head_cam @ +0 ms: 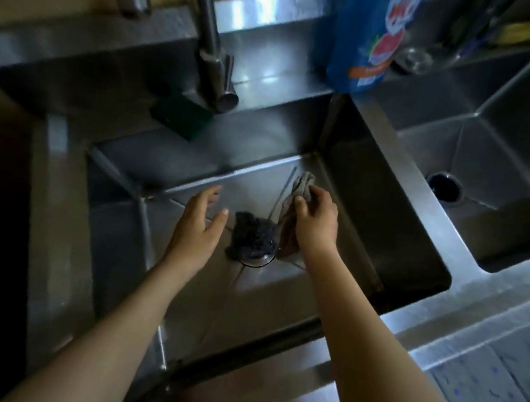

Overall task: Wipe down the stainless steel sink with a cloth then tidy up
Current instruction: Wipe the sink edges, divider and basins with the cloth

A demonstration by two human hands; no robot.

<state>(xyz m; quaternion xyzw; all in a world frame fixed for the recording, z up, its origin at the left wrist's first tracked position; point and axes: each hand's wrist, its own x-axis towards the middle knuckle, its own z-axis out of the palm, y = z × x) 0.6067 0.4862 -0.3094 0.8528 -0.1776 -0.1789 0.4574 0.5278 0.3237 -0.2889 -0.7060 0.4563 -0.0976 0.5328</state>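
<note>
Both my arms reach down into the left basin of the stainless steel sink (174, 294). My right hand (316, 218) grips a crumpled grey-brown cloth (297, 192) against the basin floor near the far right corner. My left hand (199, 225) hovers open, fingers spread, just left of a dark steel-wool scourer (253, 237). The scourer lies on the basin floor, partly covering the round drain (256, 261).
A faucet spout (211, 44) hangs over the basin's far side, with a green sponge (180, 114) on the ledge beneath it. A blue detergent bottle (372, 34) stands on the back ledge. The right basin (510, 158) has its own drain (444, 188). Speckled countertop (507, 368) lies at right.
</note>
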